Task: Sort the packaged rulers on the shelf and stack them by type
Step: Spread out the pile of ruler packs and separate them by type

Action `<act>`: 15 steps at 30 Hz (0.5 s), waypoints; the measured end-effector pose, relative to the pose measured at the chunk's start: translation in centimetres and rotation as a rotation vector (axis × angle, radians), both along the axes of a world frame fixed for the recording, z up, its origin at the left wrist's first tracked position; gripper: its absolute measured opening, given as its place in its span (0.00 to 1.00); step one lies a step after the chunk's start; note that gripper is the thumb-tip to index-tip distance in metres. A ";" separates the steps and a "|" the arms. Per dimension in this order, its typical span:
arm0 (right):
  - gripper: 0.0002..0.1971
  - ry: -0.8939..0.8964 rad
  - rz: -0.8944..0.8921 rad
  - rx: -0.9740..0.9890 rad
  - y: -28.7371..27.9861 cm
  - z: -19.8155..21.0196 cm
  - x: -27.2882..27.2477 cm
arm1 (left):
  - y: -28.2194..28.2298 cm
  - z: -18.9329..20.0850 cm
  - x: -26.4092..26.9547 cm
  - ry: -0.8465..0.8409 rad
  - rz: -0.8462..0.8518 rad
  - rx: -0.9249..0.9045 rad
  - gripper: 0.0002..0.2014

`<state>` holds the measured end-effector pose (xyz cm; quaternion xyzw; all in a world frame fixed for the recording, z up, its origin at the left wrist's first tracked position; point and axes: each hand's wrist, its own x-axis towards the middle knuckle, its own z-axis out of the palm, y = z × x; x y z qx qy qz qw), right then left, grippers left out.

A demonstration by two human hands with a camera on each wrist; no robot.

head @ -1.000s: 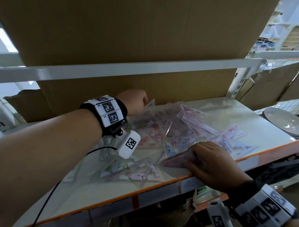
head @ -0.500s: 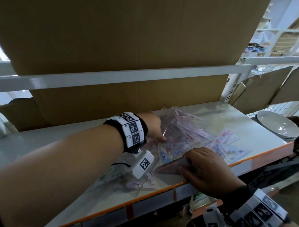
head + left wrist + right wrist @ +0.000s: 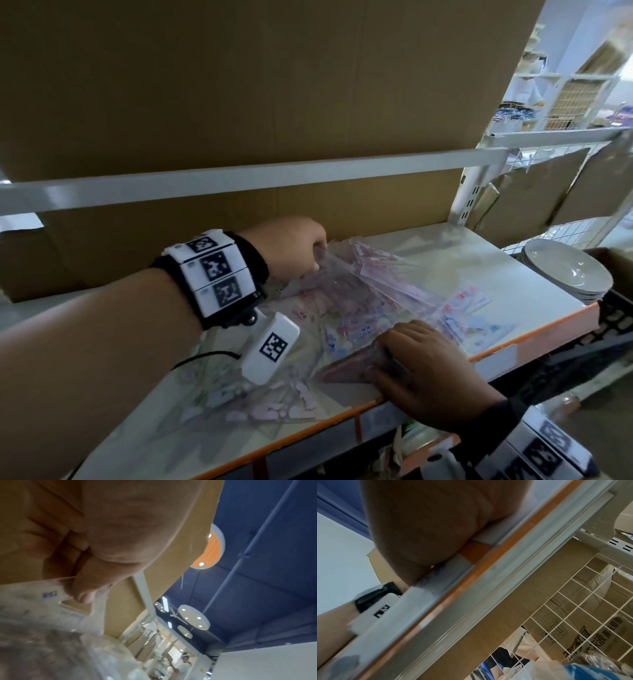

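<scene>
Nearest me, my right hand point(image 3: 431, 377) lies at the front edge of the shelf point(image 3: 534, 284), fingers curled over the dark red packet point(image 3: 349, 368) and pinning it flat; I judge this the start of one type's stack. Just left of it, pale pink packets point(image 3: 274, 407) lie fanned and overlapping by the edge. Beyond them the main heap of packaged rulers point(image 3: 370, 291) sprawls across the middle, mixed colours at crossed angles, with blue and white packets point(image 3: 469, 308) spilling to the right. At the back of the heap my left hand point(image 3: 291, 246) pinches a clear packet point(image 3: 51, 601) by its corner between thumb and curled fingers. Sorting looks barely begun to me: most packets remain jumbled, and I see no finished stack. Farther right stands a stack of plates point(image 3: 565, 274).
</scene>
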<state>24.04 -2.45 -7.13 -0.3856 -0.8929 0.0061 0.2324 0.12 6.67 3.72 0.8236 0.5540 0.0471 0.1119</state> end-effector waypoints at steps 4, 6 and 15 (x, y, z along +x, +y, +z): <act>0.13 0.037 0.027 0.055 0.1 -0.3 0.1 | -4.2 1.2 -0.2 0.020 -0.126 -0.046 0.07; 0.13 0.059 0.030 0.059 0.2 -0.4 0.2 | -5.9 0.9 -0.4 0.031 -0.152 -0.115 0.07; 0.15 0.213 0.086 0.053 0.1 -1.0 0.6 | -8.5 0.2 0.3 -0.002 -0.278 -0.180 0.08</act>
